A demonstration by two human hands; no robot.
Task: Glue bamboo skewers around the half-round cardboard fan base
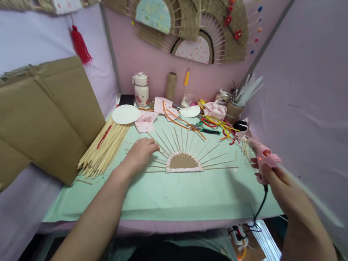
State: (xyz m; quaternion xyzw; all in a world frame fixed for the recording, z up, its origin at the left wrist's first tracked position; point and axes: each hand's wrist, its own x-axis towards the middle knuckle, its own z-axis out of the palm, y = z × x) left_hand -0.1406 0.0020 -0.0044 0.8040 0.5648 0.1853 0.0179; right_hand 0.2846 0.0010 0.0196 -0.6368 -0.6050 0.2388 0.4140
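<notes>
A half-round cardboard piece (185, 162) lies flat on the table, with a pink-and-white patterned edge and thin wooden sticks (220, 157) fanning out from it. Over the sticks on its left side rests my left hand (141, 154), fingers bent and together on a wooden stick; its fingertips are partly hidden. My right hand (273, 174) grips a pink hot glue gun (262, 156), held up at the right above the table. The gun's nozzle points left, towards the back, apart from the fan, and a small light glows on its body. Its black cord hangs down past the table edge.
A bundle of wooden sticks (103, 148) lies at left under a white disc (126, 114), beside a big cardboard sheet (32, 123). Behind are pliers (205, 129), coloured pipe cleaners (175, 118), patterned cloth (145, 121), a bottle (141, 89) and a cardboard tube (170, 87).
</notes>
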